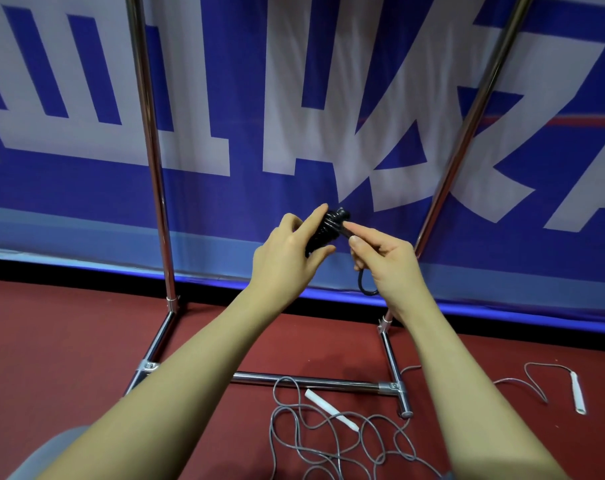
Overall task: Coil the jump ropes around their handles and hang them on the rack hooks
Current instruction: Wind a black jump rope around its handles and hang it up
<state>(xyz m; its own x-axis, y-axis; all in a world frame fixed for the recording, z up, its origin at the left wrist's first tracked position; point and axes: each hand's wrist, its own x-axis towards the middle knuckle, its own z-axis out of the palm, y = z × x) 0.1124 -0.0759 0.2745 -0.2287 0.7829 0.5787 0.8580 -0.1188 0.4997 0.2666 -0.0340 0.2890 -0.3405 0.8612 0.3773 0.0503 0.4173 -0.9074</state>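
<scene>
Both hands' fingers point(320, 216) grip black rope point(330, 225).

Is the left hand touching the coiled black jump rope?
Touching. The head view shows the left hand wrapped around the coiled black jump rope, fingers lying against the coils, while the right hand pinches its loose end.

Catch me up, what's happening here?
A person is winding a black jump rope around its handles. The left hand holds the bundle; the right hand pinches the last loose loop. A grey rope with white handles lies uncoiled on the floor by the rack. Nothing visibly hung yet.
</scene>
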